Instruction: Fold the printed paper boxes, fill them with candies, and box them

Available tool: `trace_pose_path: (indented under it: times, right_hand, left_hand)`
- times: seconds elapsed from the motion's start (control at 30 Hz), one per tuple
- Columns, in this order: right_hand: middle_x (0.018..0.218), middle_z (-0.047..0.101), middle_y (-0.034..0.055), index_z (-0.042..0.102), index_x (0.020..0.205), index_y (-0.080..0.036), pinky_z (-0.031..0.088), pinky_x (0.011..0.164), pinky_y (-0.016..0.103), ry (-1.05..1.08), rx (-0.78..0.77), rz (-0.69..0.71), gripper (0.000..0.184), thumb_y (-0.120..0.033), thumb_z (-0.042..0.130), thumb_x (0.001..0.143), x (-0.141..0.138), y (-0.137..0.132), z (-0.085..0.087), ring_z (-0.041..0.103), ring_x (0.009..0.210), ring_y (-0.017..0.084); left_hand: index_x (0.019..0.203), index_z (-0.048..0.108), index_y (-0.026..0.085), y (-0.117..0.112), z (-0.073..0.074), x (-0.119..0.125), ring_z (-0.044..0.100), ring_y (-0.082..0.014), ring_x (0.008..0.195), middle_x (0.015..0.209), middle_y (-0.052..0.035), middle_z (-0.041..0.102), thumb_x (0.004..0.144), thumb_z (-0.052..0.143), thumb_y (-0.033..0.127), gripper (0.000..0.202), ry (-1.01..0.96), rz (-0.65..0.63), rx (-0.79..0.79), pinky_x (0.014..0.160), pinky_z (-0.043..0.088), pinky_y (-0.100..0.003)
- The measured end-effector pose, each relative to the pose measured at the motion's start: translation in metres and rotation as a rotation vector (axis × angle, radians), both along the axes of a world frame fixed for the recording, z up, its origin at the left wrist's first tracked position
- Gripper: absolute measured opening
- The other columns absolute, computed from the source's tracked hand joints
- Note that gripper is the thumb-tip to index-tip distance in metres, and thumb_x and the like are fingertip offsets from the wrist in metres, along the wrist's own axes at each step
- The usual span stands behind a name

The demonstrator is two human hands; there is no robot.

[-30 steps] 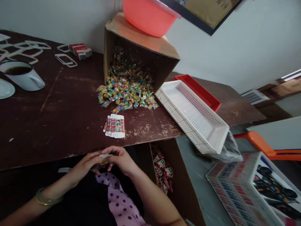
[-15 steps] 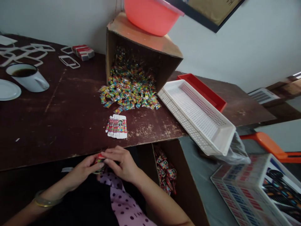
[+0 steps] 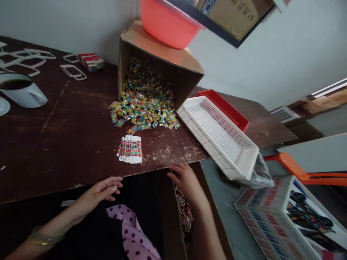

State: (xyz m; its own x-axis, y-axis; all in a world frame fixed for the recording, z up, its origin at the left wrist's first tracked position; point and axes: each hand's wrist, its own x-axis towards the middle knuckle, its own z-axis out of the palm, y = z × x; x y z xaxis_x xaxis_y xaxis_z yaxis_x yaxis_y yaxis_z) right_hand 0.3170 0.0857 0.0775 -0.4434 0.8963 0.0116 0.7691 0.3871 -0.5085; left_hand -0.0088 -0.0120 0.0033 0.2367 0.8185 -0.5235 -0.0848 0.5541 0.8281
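Note:
My left hand point(image 3: 103, 190) hovers above my lap near the table's front edge, its fingers loosely curved and apart, holding nothing. Over the cardboard box point(image 3: 173, 231) of small red printed packets point(image 3: 184, 213) is my right hand point(image 3: 187, 180), fingers stretched out and nothing seen in them. On the table, just beyond my hands, lies a fanned stack of flat printed cartons point(image 3: 131, 149), red and white. Behind it, small clear packets of colourful candies point(image 3: 146, 115) spill from a cardboard box point(image 3: 189, 77) lying on its side.
A white perforated basket point(image 3: 219, 133) and a red tray point(image 3: 225, 108) stand to the right. A pink basin point(image 3: 168, 25) rests on the candy box. At left are a mug of dark liquid point(image 3: 27, 92) and white loops point(image 3: 73, 72). A plastic crate point(image 3: 265, 216) is at lower right.
The small red carton between my hands is gone from them. My right hand has moved right, over the box of red packets. My left hand has opened. The view has shifted slightly.

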Motion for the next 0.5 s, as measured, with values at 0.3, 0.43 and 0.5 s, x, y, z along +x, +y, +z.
trace_pose_path:
  times: [0.3, 0.43, 0.5]
  right_hand:
    - [0.126, 0.067, 0.0067, 0.071, 0.114, -0.026, 0.041, 0.102, 0.039, 0.106, 0.066, 0.431, 0.024, -0.03, 0.064, 0.092, -0.104, 0.086, -0.097, 0.056, 0.123, 0.022]
    - [0.109, 0.074, 0.005, 0.074, 0.098, -0.022, 0.043, 0.096, 0.033, 0.139, 0.075, 0.437, 0.015, -0.027, 0.06, 0.094, -0.093, 0.078, -0.089, 0.063, 0.108, 0.017]
    - [0.11, 0.072, 0.0054, 0.073, 0.097, -0.022, 0.042, 0.097, 0.035, 0.151, 0.083, 0.419, 0.017, -0.028, 0.057, 0.096, -0.094, 0.069, -0.083, 0.06, 0.108, 0.018]
  left_hand:
    - [0.116, 0.069, 0.026, -0.006, 0.004, -0.006, 0.065, -0.0293, 0.099, 0.108, -0.0075, 0.071, 0.083, 0.066, 0.048, 0.039, 0.015, -0.046, -0.016, 0.086, 0.052, -0.042]
    - [0.116, 0.069, 0.025, -0.003, 0.0, -0.003, 0.065, -0.0297, 0.101, 0.11, -0.0079, 0.071, 0.084, 0.066, 0.047, 0.039, -0.025, -0.037, -0.028, 0.086, 0.052, -0.042]
    - [0.116, 0.07, 0.025, -0.001, 0.0, 0.001, 0.066, -0.0292, 0.099, 0.109, -0.0077, 0.071, 0.083, 0.067, 0.047, 0.039, -0.032, -0.042, -0.036, 0.085, 0.052, -0.041]
